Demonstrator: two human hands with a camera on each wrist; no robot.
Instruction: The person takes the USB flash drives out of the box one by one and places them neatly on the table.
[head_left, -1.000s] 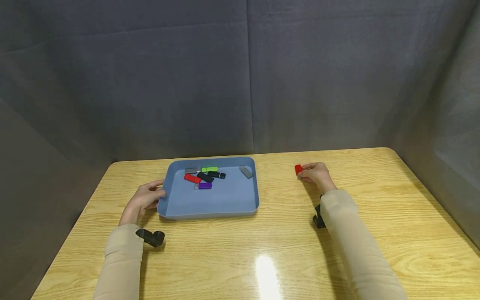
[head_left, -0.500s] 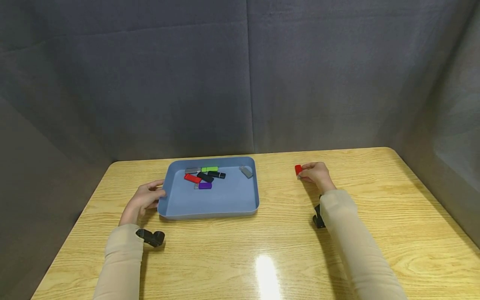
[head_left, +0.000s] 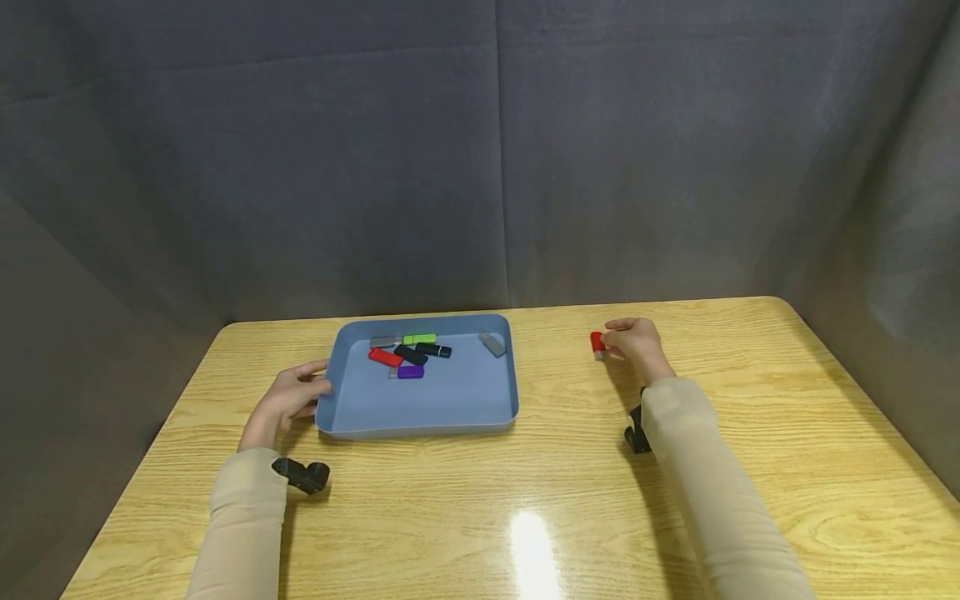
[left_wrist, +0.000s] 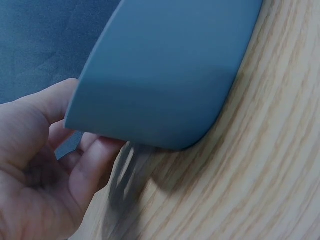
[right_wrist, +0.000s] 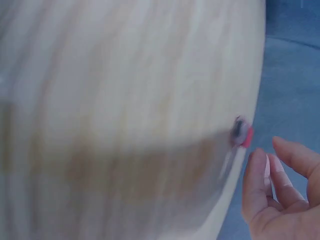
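My left hand point(head_left: 288, 393) grips the left wall of a shallow blue tray point(head_left: 420, 432), with the thumb over the rim; the left wrist view shows this hand point(left_wrist: 50, 165) at the tray's corner. Inside the tray lie several USB sticks, among them a green one point(head_left: 419, 339), a red one point(head_left: 386, 357), a purple one point(head_left: 410, 372) and a grey one point(head_left: 492, 344). Another red USB stick point(head_left: 597, 342) is on the table to the right, its metal plug toward me. Just beside it, my right hand point(head_left: 636, 343) has its fingers parted; in the right wrist view a gap separates the fingertips from the stick point(right_wrist: 248, 137).
The wooden table point(head_left: 420, 517) runs back to a dark grey curtain point(head_left: 375, 192), which also closes off both sides. Each wrist carries a black camera mount, such as the left one point(head_left: 302, 475). A bright reflection shows near the front middle of the tabletop.
My right hand has let go of the red USB stick and drawn slightly up and right from it. The left hand and the tray have stayed in place.
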